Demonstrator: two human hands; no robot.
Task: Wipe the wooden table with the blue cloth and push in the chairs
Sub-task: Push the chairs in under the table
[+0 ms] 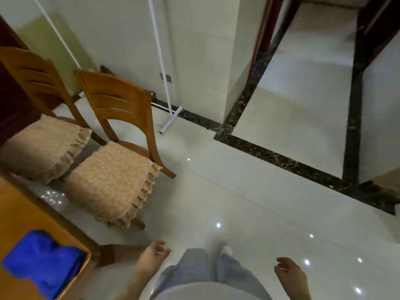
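Hands low: left hand [151, 257] and right hand [291, 276], fingers [159, 245] loosely curled, apparently empty through the blur. Blue cloth [43, 263] lies bunched, unheld, at the surface [19, 215] corner. Near chair [114, 169] and far chair [39, 144] stand pulled out, cushions almost touching; shoving one could snag the other.
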